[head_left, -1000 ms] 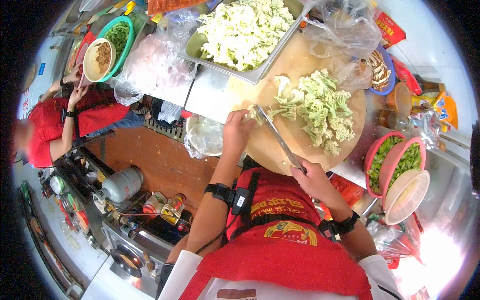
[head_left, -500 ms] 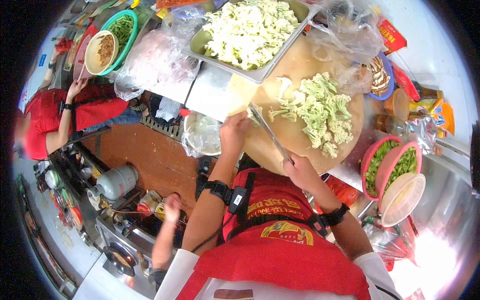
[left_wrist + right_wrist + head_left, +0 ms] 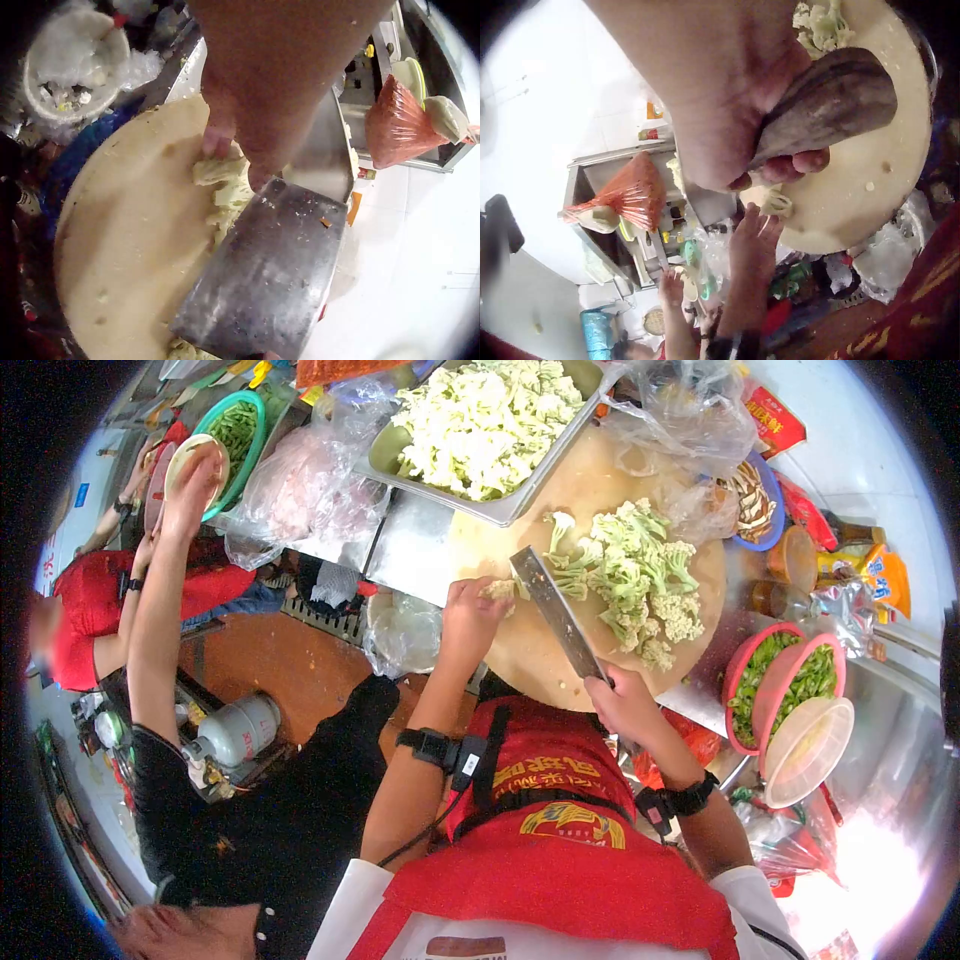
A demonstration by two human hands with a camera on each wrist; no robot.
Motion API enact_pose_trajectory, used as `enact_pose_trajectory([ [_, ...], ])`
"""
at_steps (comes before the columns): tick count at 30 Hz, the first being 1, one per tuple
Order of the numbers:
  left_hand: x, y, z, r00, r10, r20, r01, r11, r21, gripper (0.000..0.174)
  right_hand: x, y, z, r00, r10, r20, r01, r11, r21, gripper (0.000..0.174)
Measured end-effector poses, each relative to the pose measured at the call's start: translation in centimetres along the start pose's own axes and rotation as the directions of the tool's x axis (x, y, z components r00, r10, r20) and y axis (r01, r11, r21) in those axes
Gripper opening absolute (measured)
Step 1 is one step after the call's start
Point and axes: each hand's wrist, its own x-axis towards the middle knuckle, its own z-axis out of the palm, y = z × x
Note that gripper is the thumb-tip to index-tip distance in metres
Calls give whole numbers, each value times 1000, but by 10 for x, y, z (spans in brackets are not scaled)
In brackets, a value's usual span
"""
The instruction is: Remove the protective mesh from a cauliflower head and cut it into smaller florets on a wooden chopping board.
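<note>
My left hand [image 3: 473,625] pinches a piece of cauliflower [image 3: 497,589] at the left side of the round cutting board [image 3: 540,660]. In the left wrist view the fingertips hold that cauliflower piece [image 3: 221,172] close beside the broad cleaver blade [image 3: 262,262]. My right hand [image 3: 627,705] grips the cleaver [image 3: 560,615] by its handle, its blade slanting up and left over the board. The right wrist view shows fingers curled round the thick, worn wooden handle [image 3: 829,105]. A heap of cut cauliflower florets [image 3: 640,575] lies on the board right of the blade.
A metal tray [image 3: 515,510] full of cauliflower stands at the board's far edge. Plastic bags [image 3: 690,425], a blue bowl of sliced food [image 3: 770,505] and pink baskets of green vegetables [image 3: 735,690] sit to the right. At left, a person in black [image 3: 270,810] reaches over a pale bowl [image 3: 190,465].
The cleaver has come away from the pinched piece and turned, so more of its flat shows. A person in black has stepped in at left, one arm stretched to the pale bowl.
</note>
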Motion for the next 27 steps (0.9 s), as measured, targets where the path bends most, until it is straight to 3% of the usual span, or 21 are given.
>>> enact_pose_trajectory([
  [2, -4, -12, 5, 1000, 2, 8, -2, 997, -80, 31, -7, 2, 4, 999, -39, -8, 38, 999, -26, 31],
  [7, -14, -18, 2, 999, 42, -24, -43, 998, -35, 26, -7, 7, 20, 977, -213, -7, 209, 964, -163, 34],
  [8, -14, -17, 2, 998, 46, -34, -47, 999, -22, 25, -8, 4, 20, 990, -140, 36, 144, 973, -180, 35],
  [14, -13, -6, -2, 998, -27, -54, 24, 998, -57, 16, 16, 30, 40, 961, -277, -20, 269, 946, -182, 37],
  [17, -14, -2, -5, 997, -67, -28, 66, 997, -34, 15, 29, 14, 46, 995, -91, 32, 96, 968, -234, 44],
  [23, -10, -6, -4, 996, 31, -81, -34, 999, -34, 18, 14, 25, 20, 982, -186, -35, 178, 970, -166, 45],
  [26, 0, -20, 3, 991, 129, -30, -130, 990, -54, 33, -19, 29, -14, 999, 47, -3, -47, 998, -45, 40],
  [27, 2, -9, 4, 992, 128, -7, -128, 991, 36, 38, -26, 39, -23, 996, 89, -4, -89, 996, 10, 38],
])
